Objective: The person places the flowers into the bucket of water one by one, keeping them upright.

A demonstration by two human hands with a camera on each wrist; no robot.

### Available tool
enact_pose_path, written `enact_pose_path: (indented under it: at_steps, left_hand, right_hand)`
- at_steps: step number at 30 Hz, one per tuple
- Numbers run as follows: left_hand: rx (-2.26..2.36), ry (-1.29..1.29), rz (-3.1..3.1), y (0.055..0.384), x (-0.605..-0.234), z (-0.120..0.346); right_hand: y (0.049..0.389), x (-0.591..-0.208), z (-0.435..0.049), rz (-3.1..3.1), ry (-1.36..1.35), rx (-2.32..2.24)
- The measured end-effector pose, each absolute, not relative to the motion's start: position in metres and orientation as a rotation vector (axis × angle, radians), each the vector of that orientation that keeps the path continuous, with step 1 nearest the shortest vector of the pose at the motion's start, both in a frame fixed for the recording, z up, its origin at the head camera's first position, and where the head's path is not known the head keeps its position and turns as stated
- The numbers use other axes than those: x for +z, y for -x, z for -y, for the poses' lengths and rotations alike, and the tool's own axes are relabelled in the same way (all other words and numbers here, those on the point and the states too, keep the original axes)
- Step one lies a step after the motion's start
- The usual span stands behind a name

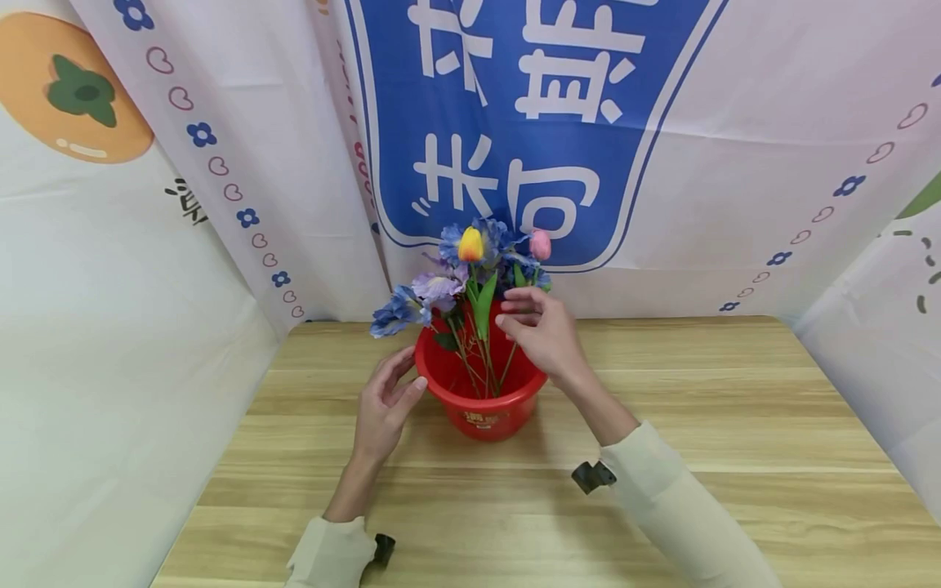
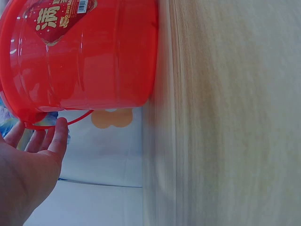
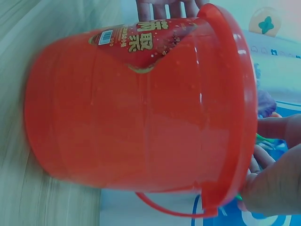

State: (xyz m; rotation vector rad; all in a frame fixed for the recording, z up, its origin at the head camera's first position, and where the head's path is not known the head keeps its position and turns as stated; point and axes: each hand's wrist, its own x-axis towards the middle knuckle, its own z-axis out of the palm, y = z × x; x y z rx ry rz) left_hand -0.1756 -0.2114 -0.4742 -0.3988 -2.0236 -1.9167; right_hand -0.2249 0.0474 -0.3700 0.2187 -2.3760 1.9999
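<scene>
A red plastic bucket [image 1: 491, 420] stands upright on the wooden table, holding several artificial flowers on thin stems. Among them are a yellow tulip [image 1: 470, 245], a pink tulip [image 1: 540, 244], a pale purple flower [image 1: 439, 287] and ruffled blue flowers [image 1: 399, 312]. My left hand [image 1: 385, 406] is at the bucket's left rim, its fingers relaxed and spread beside the rim and the thin red handle [image 2: 81, 117]. Above the right side of the rim, my right hand [image 1: 546, 333] has its fingers loosely bent beside the stems and leaves. Thumb and fingertips look apart; the bucket partly hides them in the right wrist view.
The wooden table [image 1: 691, 457] extends to both sides and in front of the bucket. Behind it hangs a white printed cloth [image 1: 706, 204] with a blue panel, close to the flowers. Similar cloth covers the left and right sides.
</scene>
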Motion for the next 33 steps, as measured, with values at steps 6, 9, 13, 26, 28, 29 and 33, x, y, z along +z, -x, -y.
enact_pose_path:
  at_steps: [6, 9, 13, 26, 28, 29, 33]
  left_hand:
    - [-1.912, 0.402, 2.029, 0.176, -0.474, 0.212]
    - [-1.908, 0.405, 2.032, 0.177, -0.474, 0.212]
    - [-1.905, 0.405, 2.029, 0.176, -0.474, 0.213]
    - [-1.899, 0.395, 2.038, 0.175, -0.473, 0.212]
    - [-1.897, 0.393, 2.042, 0.175, -0.473, 0.212]
    - [-1.896, 0.391, 2.044, 0.175, -0.473, 0.212]
    - [-1.894, 0.390, 2.047, 0.175, -0.473, 0.212]
  right_hand:
    - [0.221, -0.371, -0.067, 2.301, -0.179, 2.084]
    - [0.219, -0.370, -0.077, 2.285, -0.161, 2.102]
    - [0.217, -0.372, -0.090, 2.287, -0.139, 2.106]
    - [0.209, -0.382, -0.127, 2.270, -0.095, 2.088]
    - [0.207, -0.384, -0.132, 2.267, -0.091, 2.082]
    - [0.207, -0.385, -0.135, 2.266, -0.087, 2.080]
    - [0.203, -0.389, -0.144, 2.255, -0.074, 2.077]
